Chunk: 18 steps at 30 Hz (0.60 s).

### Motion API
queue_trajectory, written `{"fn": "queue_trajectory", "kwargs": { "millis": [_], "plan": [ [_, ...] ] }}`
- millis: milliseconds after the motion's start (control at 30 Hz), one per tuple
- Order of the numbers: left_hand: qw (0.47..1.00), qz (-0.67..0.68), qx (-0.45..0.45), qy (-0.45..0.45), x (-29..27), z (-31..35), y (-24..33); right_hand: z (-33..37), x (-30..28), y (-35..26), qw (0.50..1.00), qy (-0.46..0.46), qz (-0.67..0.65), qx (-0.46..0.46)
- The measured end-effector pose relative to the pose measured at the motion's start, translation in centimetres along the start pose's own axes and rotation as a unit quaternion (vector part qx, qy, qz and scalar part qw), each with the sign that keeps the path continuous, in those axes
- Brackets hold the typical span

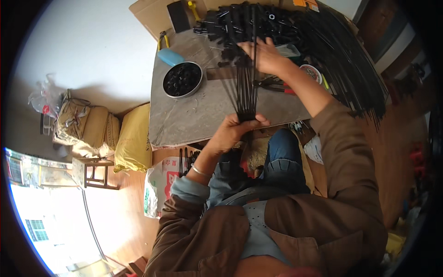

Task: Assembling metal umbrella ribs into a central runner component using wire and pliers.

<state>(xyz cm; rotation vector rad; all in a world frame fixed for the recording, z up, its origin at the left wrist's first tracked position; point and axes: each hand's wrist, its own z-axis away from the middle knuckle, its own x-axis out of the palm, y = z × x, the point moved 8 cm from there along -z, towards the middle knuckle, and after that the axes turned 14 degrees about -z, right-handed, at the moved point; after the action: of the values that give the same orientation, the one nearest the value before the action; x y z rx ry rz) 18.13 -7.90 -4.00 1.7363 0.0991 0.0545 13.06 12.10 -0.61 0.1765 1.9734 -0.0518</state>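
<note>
Left-hand grip [233, 131] clenches black rod bundle [246, 92] near its lower end; long axis extends forward toward right hand [266, 56], grasp indeterminable.

a yellow sack [134, 138] stood beside brown sacks [94, 127] by the wall [101, 41]. a clear bag [44, 98] showed left of the brown ones; a stool [79, 171] stood nearby on the floor [131, 201]. yellow-handled pliers [161, 42] lay near a blue object [171, 57] on the table [168, 113].
</note>
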Motion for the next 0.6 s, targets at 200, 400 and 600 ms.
{"fn": "queue_trajectory", "kwargs": {
  "millis": [200, 400, 600],
  "plan": [
    [0.991, 0.052, -0.122, -0.005, 0.0, -0.2, -3.2, 3.8, -8.8, -4.8, 0.601, -0.151, -0.785, -0.029],
    [0.988, 0.078, -0.128, 0.042, 0.4, -0.5, -4.0, 3.5, -10.2, -10.0, 0.510, -0.065, -0.856, 0.058],
    [0.802, -0.531, 0.130, 0.242, -1.5, 0.9, 2.9, 6.5, -12.3, -11.6, 0.618, -0.013, -0.786, 0.030]
  ]
}}
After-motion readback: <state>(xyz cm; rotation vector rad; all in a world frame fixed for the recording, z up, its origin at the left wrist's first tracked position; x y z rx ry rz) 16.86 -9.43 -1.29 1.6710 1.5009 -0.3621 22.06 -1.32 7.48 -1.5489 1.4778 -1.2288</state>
